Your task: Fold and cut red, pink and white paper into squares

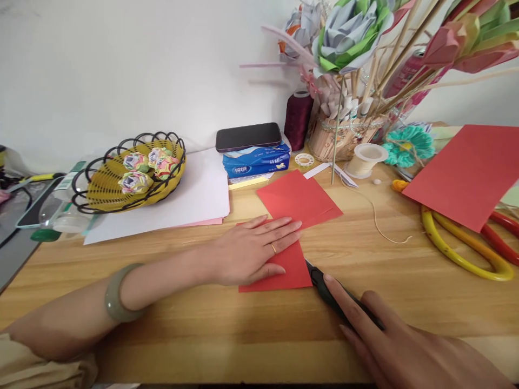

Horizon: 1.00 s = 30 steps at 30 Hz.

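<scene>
Left hand (253, 251) flat, fingers spread, pressing red paper (290, 267); right hand (389, 340) grips black cutter (320, 281) at the paper's edge.

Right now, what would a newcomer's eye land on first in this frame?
Mid-table, the left hand presses flat on a red paper sheet while the right hand holds a dark cutter at its right edge. Big paper flowers fill the upper right; a yellow basket sits left.

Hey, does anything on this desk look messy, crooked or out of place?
A clear plastic bottle lies on its side at the table's left edge, beside the yellow basket. A loose string trails from the spool across the wood.
</scene>
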Each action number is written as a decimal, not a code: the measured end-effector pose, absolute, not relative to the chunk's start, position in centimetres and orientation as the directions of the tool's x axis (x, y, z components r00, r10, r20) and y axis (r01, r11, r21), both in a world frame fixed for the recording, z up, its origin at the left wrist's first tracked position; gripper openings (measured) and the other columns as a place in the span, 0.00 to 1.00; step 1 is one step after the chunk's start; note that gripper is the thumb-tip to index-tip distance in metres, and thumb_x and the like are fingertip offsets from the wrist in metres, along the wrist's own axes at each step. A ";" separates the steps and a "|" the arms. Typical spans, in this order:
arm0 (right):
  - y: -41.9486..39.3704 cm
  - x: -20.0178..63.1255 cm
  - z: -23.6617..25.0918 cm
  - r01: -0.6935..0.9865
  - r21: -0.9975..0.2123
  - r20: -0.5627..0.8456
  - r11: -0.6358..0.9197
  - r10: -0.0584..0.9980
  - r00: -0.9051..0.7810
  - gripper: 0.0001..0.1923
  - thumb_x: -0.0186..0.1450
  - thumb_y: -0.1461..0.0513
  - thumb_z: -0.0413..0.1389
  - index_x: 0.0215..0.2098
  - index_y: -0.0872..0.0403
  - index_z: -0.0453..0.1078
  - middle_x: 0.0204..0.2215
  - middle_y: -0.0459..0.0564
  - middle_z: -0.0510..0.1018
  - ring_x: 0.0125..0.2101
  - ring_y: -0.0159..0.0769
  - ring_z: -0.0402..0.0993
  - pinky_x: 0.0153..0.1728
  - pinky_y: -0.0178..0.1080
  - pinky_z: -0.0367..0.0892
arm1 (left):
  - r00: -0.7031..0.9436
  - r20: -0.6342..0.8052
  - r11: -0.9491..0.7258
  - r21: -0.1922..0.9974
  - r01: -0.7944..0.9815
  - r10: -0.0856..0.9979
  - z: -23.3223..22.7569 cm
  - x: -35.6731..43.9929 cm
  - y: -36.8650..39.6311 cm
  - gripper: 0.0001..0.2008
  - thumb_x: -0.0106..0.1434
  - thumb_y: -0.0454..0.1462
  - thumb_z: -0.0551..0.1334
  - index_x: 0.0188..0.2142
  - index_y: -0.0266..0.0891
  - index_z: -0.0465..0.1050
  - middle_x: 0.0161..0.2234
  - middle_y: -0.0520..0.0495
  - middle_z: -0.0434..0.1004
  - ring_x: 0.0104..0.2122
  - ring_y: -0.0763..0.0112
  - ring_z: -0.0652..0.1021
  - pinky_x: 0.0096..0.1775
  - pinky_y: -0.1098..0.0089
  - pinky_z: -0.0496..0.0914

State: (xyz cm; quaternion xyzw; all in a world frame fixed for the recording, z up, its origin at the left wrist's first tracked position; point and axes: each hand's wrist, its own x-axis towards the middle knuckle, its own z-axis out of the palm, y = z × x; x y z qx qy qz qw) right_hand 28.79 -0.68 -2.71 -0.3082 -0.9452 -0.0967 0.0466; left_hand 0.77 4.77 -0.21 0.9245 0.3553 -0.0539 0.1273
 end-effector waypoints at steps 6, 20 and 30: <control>-0.3 28.5 -2.7 0.615 0.153 0.208 0.773 0.584 -0.785 0.39 0.57 0.68 0.42 0.68 0.59 0.43 0.38 0.54 0.79 0.07 0.29 0.62 0.04 0.37 0.57 | 0.671 -0.181 -0.650 0.165 0.742 0.719 -0.5 1.0 4.7 0.38 0.69 0.55 0.41 0.66 0.27 0.40 0.67 0.34 0.33 0.67 0.58 0.39 0.64 0.55 0.40; 1.0 27.2 -1.4 0.610 0.188 0.250 0.770 0.563 -0.788 0.43 0.52 0.72 0.43 0.67 0.61 0.41 0.32 0.53 0.78 0.07 0.31 0.63 0.04 0.36 0.56 | 0.677 -0.198 -0.641 0.219 0.736 0.709 -0.7 0.9 4.8 0.38 0.69 0.54 0.43 0.66 0.27 0.37 0.67 0.35 0.32 0.67 0.60 0.39 0.64 0.59 0.42; 2.5 25.9 -0.1 0.603 0.193 0.263 0.774 0.551 -0.792 0.35 0.54 0.72 0.44 0.60 0.60 0.58 0.31 0.53 0.77 0.07 0.28 0.60 0.04 0.35 0.53 | 0.662 -0.220 -0.620 0.233 0.749 0.716 -0.4 1.0 4.8 0.39 0.68 0.52 0.48 0.66 0.24 0.37 0.67 0.33 0.30 0.66 0.58 0.38 0.64 0.60 0.42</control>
